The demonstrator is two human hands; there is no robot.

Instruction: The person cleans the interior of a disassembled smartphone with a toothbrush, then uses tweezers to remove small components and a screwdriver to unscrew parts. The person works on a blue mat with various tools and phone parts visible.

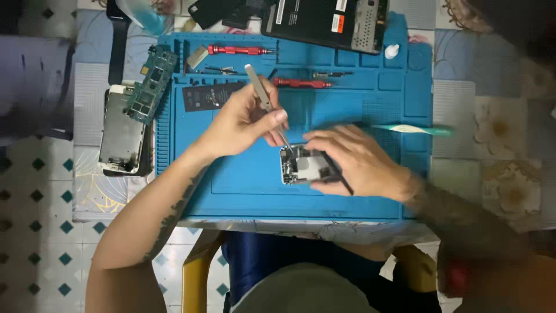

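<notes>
Blue work mat (243, 185), two red screwdrivers (240, 50), green circuit board (152, 84), silver tweezers (262, 93), teal-diamond white floor tiles (35, 232)

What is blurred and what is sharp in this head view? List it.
Head view: the right hand and its forearm smear with motion blur; the left hand, its tweezers and the opened phone read fairly sharp; light is even and soft over the blue repair mat, without strong glare; frame corners go dark.

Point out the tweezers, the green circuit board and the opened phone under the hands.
tweezers (259, 87): head view, middle of the metal shaft.
green circuit board (152, 84): head view, board's centre.
opened phone (301, 165): head view, exposed metal inside.
</notes>
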